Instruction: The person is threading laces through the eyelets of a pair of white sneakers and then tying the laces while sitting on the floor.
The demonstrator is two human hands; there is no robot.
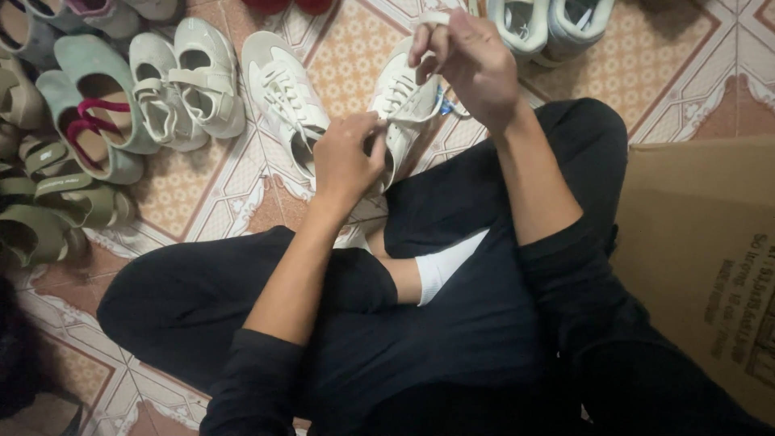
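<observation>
On the tiled floor (694,73), beside the person's crossed legs, the left hand (347,157) pinches the cream sneaker (404,101) at its eyelets; the right hand (472,60) grips a limp lace (432,20). The sneaker looks light and soft, best held by the sole.

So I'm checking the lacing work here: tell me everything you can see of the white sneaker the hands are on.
The white sneaker is a low lace-up, leather-like with white laces, lying toe away on the patterned tile floor beside its mate. The left hand grips it at the opening; the right hand pulls a lace up, looped around its fingers. Its heel is hidden behind the left hand.
</observation>
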